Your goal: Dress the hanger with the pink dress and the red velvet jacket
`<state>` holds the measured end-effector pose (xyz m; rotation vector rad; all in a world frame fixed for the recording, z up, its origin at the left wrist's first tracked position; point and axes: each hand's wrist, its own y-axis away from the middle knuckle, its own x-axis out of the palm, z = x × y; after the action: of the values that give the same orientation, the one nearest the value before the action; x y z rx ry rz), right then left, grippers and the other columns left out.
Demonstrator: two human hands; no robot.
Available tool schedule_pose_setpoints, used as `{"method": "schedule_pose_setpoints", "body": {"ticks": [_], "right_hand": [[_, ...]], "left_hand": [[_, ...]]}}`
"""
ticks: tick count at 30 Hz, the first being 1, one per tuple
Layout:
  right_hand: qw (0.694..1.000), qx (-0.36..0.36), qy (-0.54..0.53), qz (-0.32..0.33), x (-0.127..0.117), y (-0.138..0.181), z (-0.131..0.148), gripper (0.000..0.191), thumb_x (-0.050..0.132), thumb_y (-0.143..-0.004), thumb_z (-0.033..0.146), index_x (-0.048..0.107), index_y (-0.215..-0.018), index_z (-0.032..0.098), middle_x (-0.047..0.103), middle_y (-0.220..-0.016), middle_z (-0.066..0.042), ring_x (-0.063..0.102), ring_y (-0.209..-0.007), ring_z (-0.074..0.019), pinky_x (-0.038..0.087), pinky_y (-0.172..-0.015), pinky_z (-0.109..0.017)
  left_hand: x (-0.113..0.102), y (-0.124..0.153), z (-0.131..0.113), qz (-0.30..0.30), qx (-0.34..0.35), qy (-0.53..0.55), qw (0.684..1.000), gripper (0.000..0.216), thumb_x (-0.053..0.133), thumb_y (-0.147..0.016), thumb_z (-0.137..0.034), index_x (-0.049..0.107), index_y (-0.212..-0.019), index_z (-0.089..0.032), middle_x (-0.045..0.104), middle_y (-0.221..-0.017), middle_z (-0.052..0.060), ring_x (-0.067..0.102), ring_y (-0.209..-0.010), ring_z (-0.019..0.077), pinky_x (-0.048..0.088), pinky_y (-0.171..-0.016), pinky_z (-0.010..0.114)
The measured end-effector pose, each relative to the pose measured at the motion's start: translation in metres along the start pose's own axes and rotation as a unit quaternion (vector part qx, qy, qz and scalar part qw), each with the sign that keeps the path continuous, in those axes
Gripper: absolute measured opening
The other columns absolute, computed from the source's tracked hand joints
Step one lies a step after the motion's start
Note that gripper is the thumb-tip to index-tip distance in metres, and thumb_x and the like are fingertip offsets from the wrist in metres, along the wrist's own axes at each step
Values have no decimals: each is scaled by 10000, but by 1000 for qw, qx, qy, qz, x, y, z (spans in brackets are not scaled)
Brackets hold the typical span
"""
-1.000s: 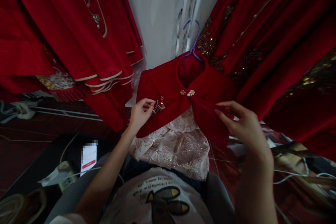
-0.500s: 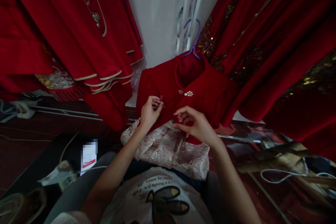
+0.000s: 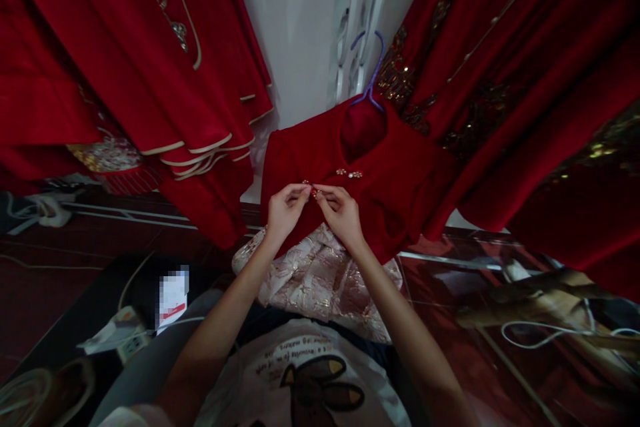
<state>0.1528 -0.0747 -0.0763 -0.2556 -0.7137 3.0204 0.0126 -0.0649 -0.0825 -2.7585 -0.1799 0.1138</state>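
A red garment [image 3: 385,203] with a round neckline hangs in front of me on a purple hanger [image 3: 371,88]. One beaded frog button [image 3: 354,175] lies across its front below the neckline. Lower down, my left hand [image 3: 287,215] pinches a front edge with a small beaded fastener. My right hand [image 3: 343,212] pinches the facing edge at another beaded fastener [image 3: 314,193]. Their fingertips meet, largely hiding both pieces; whether they are joined cannot be seen. Pale pink fabric with a metallic pattern [image 3: 310,283] spreads beneath the garment, over my lap.
Red garments with pale piping [image 3: 200,100] hang on the left; sequinned red ones [image 3: 520,133] hang on the right. White cabinet doors [image 3: 295,33] stand behind. A power strip [image 3: 131,340] and cables lie at lower left. Cardboard-like pieces and a white cable [image 3: 530,337] are at right.
My right hand has moved left and up, bringing its garment edge against the one in my left hand. The left hand stays nearly in place.
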Motion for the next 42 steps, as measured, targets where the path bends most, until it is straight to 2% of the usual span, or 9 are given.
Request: {"method": "schedule_pose_setpoints", "body": {"ticks": [6, 12, 21, 25, 30, 34, 37, 39, 42], "right_hand": [[999, -17, 10, -41, 1, -1, 1, 202, 610, -874, 311, 711, -997, 187, 653, -975, -62, 663, -808, -124, 584, -729, -240], [997, -43, 47, -49, 4, 0, 4, 189, 593, -888, 303, 708, -996, 200, 640, -974, -53, 654, -807, -121, 585, -726, -244], [994, -57, 67, -58, 5, -1, 7, 143, 589, -887, 267, 697, -929, 185, 634, -933, -51, 647, -790, -117, 581, -718, -233], [998, -8, 43, -39, 1, -2, 9, 159, 614, -865, 294, 696, -941, 182, 681, -914, -55, 671, -792, -131, 584, -718, -244], [995, 63, -21, 75, -35, 14, 15, 260, 664, -817, 275, 677, -1060, 183, 734, -1019, -61, 707, -907, -153, 571, -856, -295], [979, 110, 43, 168, -68, 29, 15, 216, 639, -825, 282, 690, -1008, 180, 744, -933, -58, 714, -846, -162, 571, -793, -306], [963, 122, 85, 223, -78, 30, 9, 244, 615, -837, 297, 673, -1049, 192, 735, -922, -53, 706, -811, -159, 559, -758, -302], [956, 128, 161, 208, -76, 31, 2, 261, 630, -823, 319, 655, -1049, 190, 716, -930, -65, 691, -774, -165, 544, -727, -308], [926, 116, 316, 168, -67, 35, -8, 330, 720, -738, 334, 609, -1008, 181, 666, -995, -95, 652, -790, -188, 507, -722, -324]], "left_hand": [[-3, 2, -4, 8, -9, 12, 1000, 311, 676, -801, -418, 714, -950, -148, 753, -953, 75, 715, -813, 150, 594, -790, 279], [-6, 2, -4, 10, 5, 2, 1000, 278, 721, -747, -320, 734, -959, -140, 755, -937, 85, 712, -807, 155, 590, -748, 268], [-9, -4, 0, 28, -7, -20, 999, 242, 709, -739, -294, 740, -918, -134, 760, -914, 88, 715, -760, 165, 581, -752, 295], [-18, -12, -3, 103, 22, -41, 994, 218, 674, -783, -290, 690, -925, -126, 739, -911, 85, 700, -789, 156, 563, -766, 280], [-56, -13, 3, 208, 46, -95, 972, 264, 515, -911, -291, 572, -1132, -159, 695, -984, 79, 672, -922, 156, 530, -885, 324], [-82, 6, 21, 273, 31, -187, 943, 201, 455, -924, -243, 593, -1058, -182, 671, -1017, 69, 651, -952, 156, 519, -888, 329], [-82, 18, 27, 298, 12, -207, 932, 224, 525, -866, -206, 573, -1083, -186, 654, -1003, 60, 645, -914, 148, 528, -839, 308], [-76, 23, 25, 327, -12, -189, 926, 233, 570, -837, -213, 555, -1068, -187, 640, -907, 30, 641, -813, 130, 533, -755, 274], [-68, 27, 20, 345, -54, -159, 923, 265, 634, -812, -276, 492, -1022, -197, 610, -858, -10, 615, -631, 94, 498, -594, 227]]}}
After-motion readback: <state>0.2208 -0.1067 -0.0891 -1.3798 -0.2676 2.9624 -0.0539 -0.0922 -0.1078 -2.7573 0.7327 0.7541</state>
